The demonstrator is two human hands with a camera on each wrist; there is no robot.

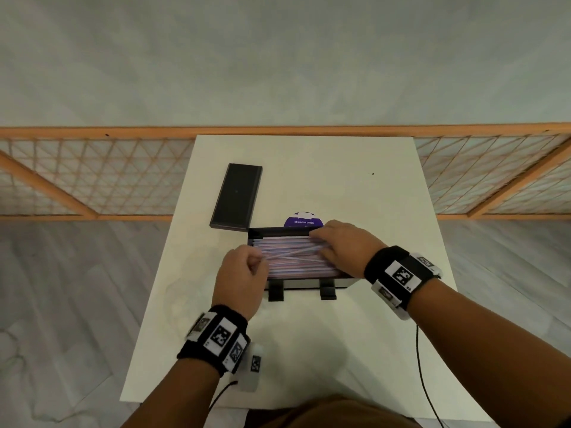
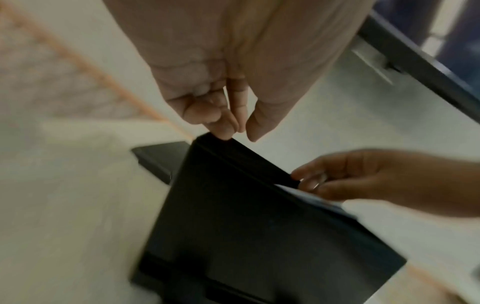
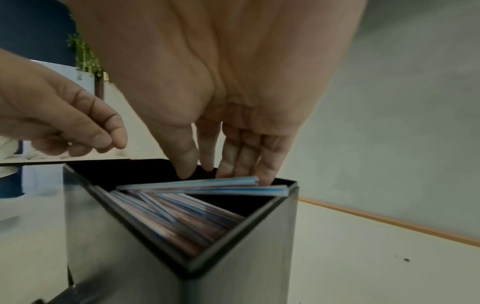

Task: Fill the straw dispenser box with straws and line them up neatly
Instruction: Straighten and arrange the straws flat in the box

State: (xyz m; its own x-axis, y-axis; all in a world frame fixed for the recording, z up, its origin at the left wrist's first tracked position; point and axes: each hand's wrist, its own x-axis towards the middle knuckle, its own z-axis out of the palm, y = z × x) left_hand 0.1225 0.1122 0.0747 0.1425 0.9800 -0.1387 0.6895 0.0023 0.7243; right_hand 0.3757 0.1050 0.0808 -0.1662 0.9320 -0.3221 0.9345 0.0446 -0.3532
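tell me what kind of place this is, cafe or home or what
Probably a staged indoor recording spot, not a working cafe. A small plain white table stands alone on grey wood-look flooring, against a bare grey wall with an orange-framed lattice panel leaning along it.

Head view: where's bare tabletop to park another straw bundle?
Free: the white tabletop right of the black rectangular lid, and the near strip before the black straw dispenser box. Crowded: the box, where the left hand and right hand work the striped straws; a purple round sticker lies behind.
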